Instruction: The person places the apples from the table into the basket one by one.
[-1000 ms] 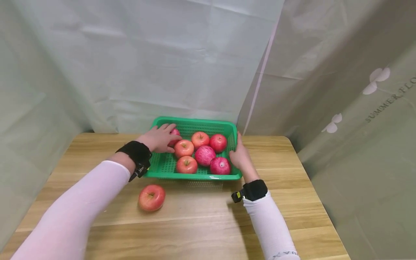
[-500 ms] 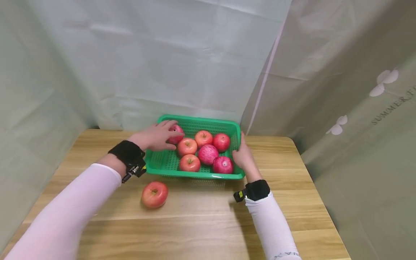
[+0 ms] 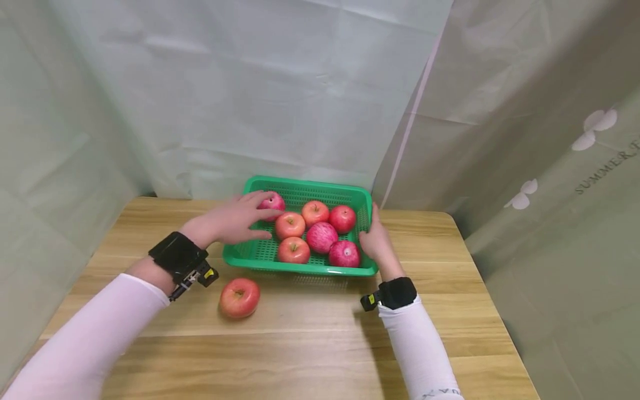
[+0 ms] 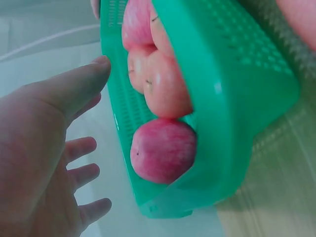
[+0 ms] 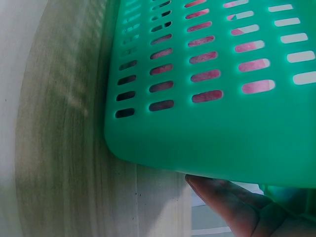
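A green plastic basket [image 3: 300, 269] with slotted walls stands on the table, holding several red and pink apples. My left hand [image 3: 232, 221] is over the basket's left end, fingers spread and bent only slightly. In the left wrist view that hand [image 4: 47, 128] is apart from the pink apple [image 4: 164, 150] in the basket's corner. At the basket's right end my right hand [image 3: 376, 241] holds the rim, thumb on the inner side and fingers outside. The right wrist view shows its fingers [image 5: 224, 200] against the outer wall. One red apple [image 3: 240, 298] lies outside, in front of the basket.
The wooden table [image 3: 310, 355] is bounded at the back by a pale hanging sheet [image 3: 260, 94], close behind the basket. A printed curtain [image 3: 565, 233] hangs along the right side.
My left hand has let go of the pink apple at the basket's back left and drawn back to the left, fingers opening. The right hand stays on the basket's rim. The view shifts slightly.
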Demonstrator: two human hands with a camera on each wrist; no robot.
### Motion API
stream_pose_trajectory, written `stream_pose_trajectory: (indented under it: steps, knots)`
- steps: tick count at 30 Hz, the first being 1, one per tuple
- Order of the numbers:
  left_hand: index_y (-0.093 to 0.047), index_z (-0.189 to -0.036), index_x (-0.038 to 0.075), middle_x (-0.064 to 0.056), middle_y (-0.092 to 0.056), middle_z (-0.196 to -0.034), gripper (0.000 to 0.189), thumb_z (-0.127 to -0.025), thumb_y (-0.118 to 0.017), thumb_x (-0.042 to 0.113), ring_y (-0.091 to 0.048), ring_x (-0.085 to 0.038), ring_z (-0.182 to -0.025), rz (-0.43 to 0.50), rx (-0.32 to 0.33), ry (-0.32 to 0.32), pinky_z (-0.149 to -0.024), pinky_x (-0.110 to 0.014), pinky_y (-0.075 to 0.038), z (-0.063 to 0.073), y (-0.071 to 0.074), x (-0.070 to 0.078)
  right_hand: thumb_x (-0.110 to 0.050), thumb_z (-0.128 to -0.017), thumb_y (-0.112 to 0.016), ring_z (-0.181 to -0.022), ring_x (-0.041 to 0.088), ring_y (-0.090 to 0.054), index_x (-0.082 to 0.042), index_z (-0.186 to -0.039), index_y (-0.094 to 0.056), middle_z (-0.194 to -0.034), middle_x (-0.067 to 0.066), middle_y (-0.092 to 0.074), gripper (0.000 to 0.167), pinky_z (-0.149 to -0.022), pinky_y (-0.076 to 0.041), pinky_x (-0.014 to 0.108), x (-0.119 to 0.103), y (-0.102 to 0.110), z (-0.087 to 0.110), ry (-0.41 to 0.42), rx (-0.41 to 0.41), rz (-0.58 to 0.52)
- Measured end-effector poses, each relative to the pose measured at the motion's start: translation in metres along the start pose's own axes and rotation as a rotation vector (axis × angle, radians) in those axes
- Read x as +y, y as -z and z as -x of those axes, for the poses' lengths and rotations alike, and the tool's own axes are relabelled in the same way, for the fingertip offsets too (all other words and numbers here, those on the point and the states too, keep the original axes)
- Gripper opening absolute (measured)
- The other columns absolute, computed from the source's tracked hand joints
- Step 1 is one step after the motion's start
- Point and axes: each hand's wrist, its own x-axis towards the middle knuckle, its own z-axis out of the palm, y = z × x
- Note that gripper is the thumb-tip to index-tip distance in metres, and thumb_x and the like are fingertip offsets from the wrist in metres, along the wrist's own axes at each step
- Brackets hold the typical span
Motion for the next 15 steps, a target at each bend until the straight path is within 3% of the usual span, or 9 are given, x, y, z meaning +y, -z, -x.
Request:
stream_pose_trajectory:
  steps: [7, 15]
  knots:
    - [-0.061, -0.153, 0.013, -0.029, -0.032, -0.167, 0.061, -0.102, -0.073, 0.043, -0.026, -0.050, -0.155, 0.037, 0.023, -0.046, -0.119, -0.073, -0.023, 0.015, -0.011, 0.006, -0.007, -0.102, -0.054, -0.109, 0.040, -0.062, -0.018, -0.174, 0.001, -0.160, 0.029, -0.045, 0.091, -0.074, -0.050, 0.044, 0.001, 0.000, 0.000, 0.000, -0.002, 0.012]
    - [-0.062, -0.152, 0.015, -0.024, -0.041, -0.163, 0.058, -0.100, -0.077, 0.037, -0.032, -0.045, -0.153, 0.052, 0.117, -0.074, -0.118, -0.071, -0.028, 0.035, -0.019, 0.013, -0.008, -0.102, -0.054, -0.101, 0.038, -0.062, -0.019, -0.174, 0.001, -0.157, 0.030, -0.047, 0.091, -0.072, -0.050, 0.042, 0.001, -0.001, -0.001, -0.002, 0.004, 0.021]
